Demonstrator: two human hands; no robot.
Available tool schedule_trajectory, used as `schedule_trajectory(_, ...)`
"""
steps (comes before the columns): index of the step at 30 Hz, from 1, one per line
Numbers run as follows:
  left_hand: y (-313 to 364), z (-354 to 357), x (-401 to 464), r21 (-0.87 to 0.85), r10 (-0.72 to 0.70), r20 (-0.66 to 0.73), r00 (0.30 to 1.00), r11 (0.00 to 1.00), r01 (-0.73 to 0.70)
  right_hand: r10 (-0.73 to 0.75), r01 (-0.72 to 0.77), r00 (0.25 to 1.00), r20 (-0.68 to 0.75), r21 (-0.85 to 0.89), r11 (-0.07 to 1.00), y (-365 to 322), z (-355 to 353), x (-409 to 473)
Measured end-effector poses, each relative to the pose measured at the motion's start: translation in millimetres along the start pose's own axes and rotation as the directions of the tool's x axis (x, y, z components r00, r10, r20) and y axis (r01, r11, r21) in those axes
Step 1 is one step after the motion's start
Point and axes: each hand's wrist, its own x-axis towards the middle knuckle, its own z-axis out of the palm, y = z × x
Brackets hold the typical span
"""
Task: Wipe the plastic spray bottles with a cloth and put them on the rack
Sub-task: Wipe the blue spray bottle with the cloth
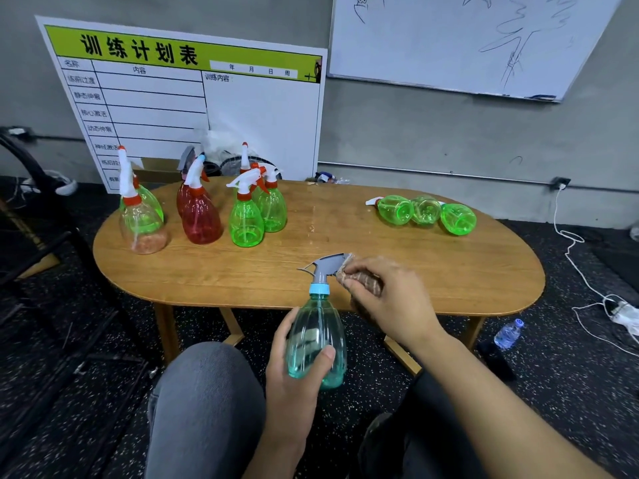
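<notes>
Bottle (316, 344) in left hand (294, 371) grip

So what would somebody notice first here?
Probably the teal spray bottle up close, held by the left hand while the right hand presses a cloth against its grey nozzle. Then the standing green and red bottles at the table's far left, and three green ones lying at the far right.

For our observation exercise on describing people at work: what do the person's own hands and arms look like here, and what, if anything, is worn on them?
Both the left hand and the right hand are bare: no gloves, rings, watch or wristband show. The forearms are bare too, with no sleeve in view up to the frame's edge. No markings or cables show on either arm.
</notes>
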Motion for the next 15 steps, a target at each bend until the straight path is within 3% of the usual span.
schedule_trajectory(3,-3,-1,3,-0.026,-0.025,-0.020,1.000,0.999,0.024,-0.020,0.018,0.993,0.117,0.016,1.000,8,-3,-12)
schedule_trajectory(6,-4,-2,3,-0.033,-0.048,-0.013,0.999,0.998,0.048,0.053,-0.075,0.980,0.193,0.109,0.991,20,-14,-16)
schedule_trajectory(8,-3,-1,3,-0.038,-0.052,-0.010,0.999,0.998,0.052,0.134,-0.166,0.981,0.142,0.243,0.956,24,-23,-12)
schedule_trajectory(10,-3,1,3,-0.034,-0.041,-0.003,0.999,0.999,0.041,0.199,-0.184,0.980,-0.010,0.340,0.922,24,-30,-6)
schedule_trajectory(12,-2,2,2,-0.012,-0.026,0.017,1.000,1.000,0.026,0.222,-0.165,0.968,-0.116,0.371,0.914,22,-30,2)
schedule_trajectory(15,-2,1,1,0.017,-0.008,0.052,0.999,1.000,0.007,0.203,-0.143,0.971,-0.129,0.367,0.919,15,-24,12)
